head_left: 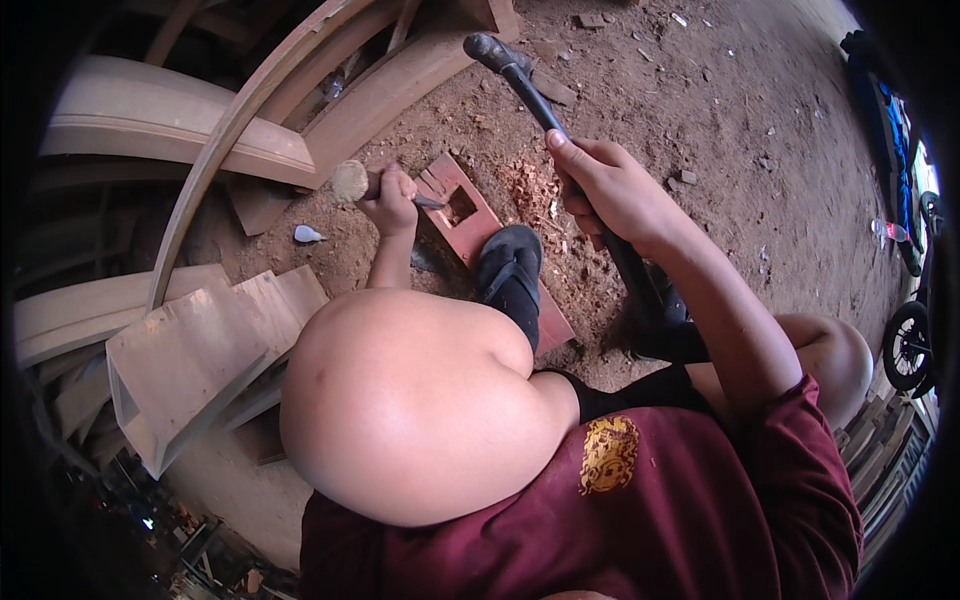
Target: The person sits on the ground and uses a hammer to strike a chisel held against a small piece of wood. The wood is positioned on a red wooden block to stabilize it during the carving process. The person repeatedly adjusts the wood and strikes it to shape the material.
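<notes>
My left hand (391,203) is wrapped round a chisel (428,203) with a pale, frayed handle end. Its blade tip reaches into a rectangular hole cut in a reddish wooden plank (553,322) on the dirt ground. Raised on the right, my right hand (612,190) grips a hammer (535,100) by its long black handle, the thumb laid along it. The hammer head is up and forward, apart from the chisel. My foot in a dark sandal (510,262) rests on the plank just nearer than the hole.
Reddish wood chips (535,190) lie beside the plank. Large shaped timber pieces (180,125) and a curved wooden strip (215,150) stand at the left, with wooden boards (195,350) nearer. A small white bottle (308,234) lies on the ground. A wheel (908,345) shows at far right.
</notes>
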Demonstrator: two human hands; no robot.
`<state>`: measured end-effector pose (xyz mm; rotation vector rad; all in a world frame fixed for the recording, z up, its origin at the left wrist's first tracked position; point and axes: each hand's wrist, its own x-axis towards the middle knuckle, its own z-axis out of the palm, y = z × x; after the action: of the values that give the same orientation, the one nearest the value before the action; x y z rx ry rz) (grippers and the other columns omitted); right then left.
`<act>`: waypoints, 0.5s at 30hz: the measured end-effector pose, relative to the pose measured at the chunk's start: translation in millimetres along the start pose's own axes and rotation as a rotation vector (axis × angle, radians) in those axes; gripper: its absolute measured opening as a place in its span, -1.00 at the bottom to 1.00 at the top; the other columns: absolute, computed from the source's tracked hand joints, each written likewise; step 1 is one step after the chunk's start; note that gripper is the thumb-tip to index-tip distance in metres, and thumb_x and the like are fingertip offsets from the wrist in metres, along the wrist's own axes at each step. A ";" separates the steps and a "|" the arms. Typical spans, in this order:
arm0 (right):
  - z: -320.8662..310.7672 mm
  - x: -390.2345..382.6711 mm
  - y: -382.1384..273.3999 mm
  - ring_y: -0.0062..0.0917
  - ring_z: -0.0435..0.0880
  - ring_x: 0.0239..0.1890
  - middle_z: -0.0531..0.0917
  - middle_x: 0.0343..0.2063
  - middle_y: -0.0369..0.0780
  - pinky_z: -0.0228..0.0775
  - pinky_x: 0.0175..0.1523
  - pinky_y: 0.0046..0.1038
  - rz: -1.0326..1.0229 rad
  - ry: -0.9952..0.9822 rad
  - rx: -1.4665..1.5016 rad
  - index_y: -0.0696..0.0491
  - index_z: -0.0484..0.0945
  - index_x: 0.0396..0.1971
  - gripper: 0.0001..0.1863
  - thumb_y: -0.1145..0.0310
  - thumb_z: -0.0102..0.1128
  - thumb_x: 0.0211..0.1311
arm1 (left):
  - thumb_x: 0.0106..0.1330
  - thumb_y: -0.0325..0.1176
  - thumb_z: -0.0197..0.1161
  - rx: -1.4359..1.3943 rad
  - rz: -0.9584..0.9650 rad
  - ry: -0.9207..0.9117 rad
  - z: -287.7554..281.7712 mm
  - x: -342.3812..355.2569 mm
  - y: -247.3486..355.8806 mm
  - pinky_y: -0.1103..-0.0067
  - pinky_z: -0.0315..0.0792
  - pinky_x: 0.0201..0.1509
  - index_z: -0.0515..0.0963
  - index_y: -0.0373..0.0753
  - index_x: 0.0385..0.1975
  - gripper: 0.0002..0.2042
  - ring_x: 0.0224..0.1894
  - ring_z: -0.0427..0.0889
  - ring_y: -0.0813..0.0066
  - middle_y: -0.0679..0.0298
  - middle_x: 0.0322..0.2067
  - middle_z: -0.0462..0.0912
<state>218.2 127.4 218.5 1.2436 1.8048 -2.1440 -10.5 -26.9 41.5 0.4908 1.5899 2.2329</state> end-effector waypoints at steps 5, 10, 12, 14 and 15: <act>7.3 -7.8 -13.8 -0.68 0.40 -0.73 0.38 -0.75 -0.36 0.32 -0.63 -0.53 -0.057 -0.096 -0.060 0.12 0.40 -0.52 -0.44 -0.09 -0.18 0.48 | 0.27 -0.51 0.03 0.001 0.052 -0.029 -18.0 -3.0 -11.2 0.59 0.21 -0.64 0.29 -0.19 -0.52 -0.86 -0.73 0.24 0.63 0.37 -0.73 0.28; 14.5 -13.6 -12.7 -0.72 0.31 -0.81 0.31 -0.78 -0.41 0.22 -0.72 -0.58 -0.109 -0.074 -0.121 0.05 0.31 -0.51 -0.51 -0.04 -0.21 0.51 | 0.26 -0.53 0.09 0.026 0.050 -0.037 -1.4 -7.0 -10.7 0.61 0.22 -0.66 0.30 -0.21 -0.54 -0.84 -0.74 0.28 0.63 0.37 -0.75 0.31; 17.0 -13.7 -13.9 -0.73 0.31 -0.81 0.31 -0.78 -0.41 0.22 -0.72 -0.58 -0.138 -0.112 -0.132 0.05 0.32 -0.50 -0.52 -0.02 -0.22 0.52 | 0.25 -0.54 0.12 0.013 0.070 -0.041 -6.4 -6.1 -12.6 0.62 0.23 -0.67 0.32 -0.23 -0.56 -0.83 -0.75 0.30 0.63 0.37 -0.76 0.34; 20.8 -16.1 -20.1 -0.73 0.30 -0.81 0.32 -0.78 -0.41 0.22 -0.71 -0.58 -0.134 -0.124 -0.136 0.06 0.33 -0.50 -0.52 -0.03 -0.22 0.52 | 0.26 -0.53 0.13 -0.013 0.072 -0.031 -7.3 -7.0 -13.8 0.62 0.23 -0.67 0.32 -0.23 -0.57 -0.82 -0.75 0.30 0.63 0.37 -0.75 0.35; 21.7 -17.6 -22.5 -0.74 0.30 -0.81 0.32 -0.78 -0.41 0.21 -0.71 -0.59 -0.130 -0.125 -0.137 0.06 0.33 -0.49 -0.52 -0.03 -0.22 0.52 | 0.26 -0.53 0.13 -0.026 0.066 -0.021 -3.5 -8.2 -13.0 0.62 0.23 -0.67 0.32 -0.22 -0.58 -0.81 -0.75 0.29 0.64 0.37 -0.75 0.35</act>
<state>206.7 108.3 246.6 0.9665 1.9902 -2.0686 -3.9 -29.8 27.5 0.5652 1.5532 2.2859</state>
